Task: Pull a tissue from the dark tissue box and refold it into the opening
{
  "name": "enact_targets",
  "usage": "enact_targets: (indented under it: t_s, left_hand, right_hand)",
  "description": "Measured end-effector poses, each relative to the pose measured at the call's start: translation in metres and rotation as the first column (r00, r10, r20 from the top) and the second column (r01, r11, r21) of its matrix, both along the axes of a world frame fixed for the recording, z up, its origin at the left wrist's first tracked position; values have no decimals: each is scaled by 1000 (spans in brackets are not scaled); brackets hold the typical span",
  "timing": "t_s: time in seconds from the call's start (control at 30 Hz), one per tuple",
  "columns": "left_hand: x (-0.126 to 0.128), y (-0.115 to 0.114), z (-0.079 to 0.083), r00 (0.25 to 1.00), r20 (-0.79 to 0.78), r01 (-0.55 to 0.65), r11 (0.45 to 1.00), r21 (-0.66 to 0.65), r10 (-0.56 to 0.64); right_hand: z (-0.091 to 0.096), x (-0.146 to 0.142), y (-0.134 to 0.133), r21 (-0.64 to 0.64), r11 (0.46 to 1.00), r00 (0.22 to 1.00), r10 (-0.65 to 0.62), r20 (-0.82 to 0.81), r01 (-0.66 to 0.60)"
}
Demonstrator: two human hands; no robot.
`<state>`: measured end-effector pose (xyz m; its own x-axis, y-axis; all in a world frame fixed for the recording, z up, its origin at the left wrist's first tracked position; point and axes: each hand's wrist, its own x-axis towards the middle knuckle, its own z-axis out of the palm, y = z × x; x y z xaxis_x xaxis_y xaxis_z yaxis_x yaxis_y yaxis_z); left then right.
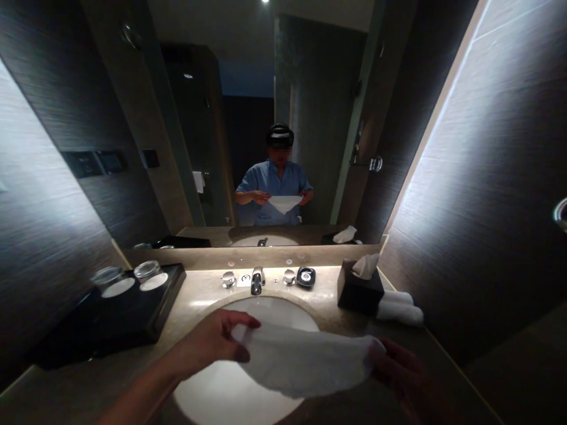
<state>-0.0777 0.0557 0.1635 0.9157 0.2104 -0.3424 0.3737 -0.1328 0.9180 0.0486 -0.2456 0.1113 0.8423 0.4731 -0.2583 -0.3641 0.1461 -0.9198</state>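
Towel (pixel 301 360), just one, stretched above the sink (pixel 283 310), held at both ends: left hand (pixel 208 345) pinching one, right hand (pixel 398 378) closed on the other. On the counter (pixel 195 295): two glasses (pixel 148 270) on a tray (pixel 170 289), one tissue box (pixel 359 289).

Dark textured walls (pixel 478 206) flank a wide mirror (pixel 248 59).

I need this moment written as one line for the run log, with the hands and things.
left hand: holds white towel | right hand: holds towel's other end | below: white sink | nearby: tissue box, rolled towels
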Motion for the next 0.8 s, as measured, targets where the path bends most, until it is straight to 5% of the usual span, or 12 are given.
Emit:
enact_targets:
  t_s: [0.17, 0.27, 0.33, 0.43, 0.53, 0.6, 0.7, 0.8]
  left_hand:
    - [11, -16, 1, 980, 155, 44, 895, 445, -126]
    - [27, -21, -2, 923, 304, 48, 851, 523, -238]
    - [42, -27, -1, 883, 362, 53, 831, 554, -297]
    - [75, -45, 10, 856, 312, 124, 750, 649, -412]
    - [120, -63, 27, 794, 270, 220, 672, 707, -545]
    - [156, -70, 36, 722, 294, 249, 632, 734, -626]
    - [211, -70, 49, 657, 468, 39, 647, 762, -591]
    - [259, -70, 62, 655, 645, -284, 663, 693, -394]
  right_hand:
    - [-11, 10, -27, -127, 990, 991, -39, 130, 56]
    - [-12, 25, -52, -359, 933, 973, 69, 222, 16]
    - [-3, 31, -59, -492, 858, 927, 55, 371, 146]
    - [17, 33, -39, -579, 753, 735, 195, 650, 313]
    - [26, 41, 6, -684, 725, 558, 534, 635, 84]
    - [28, 64, 30, -642, 766, 562, 525, 639, 14]
    - [33, 126, 39, -527, 849, 672, 415, 613, -44]
    - [40, 206, 31, -541, 841, 768, 360, 530, -21]
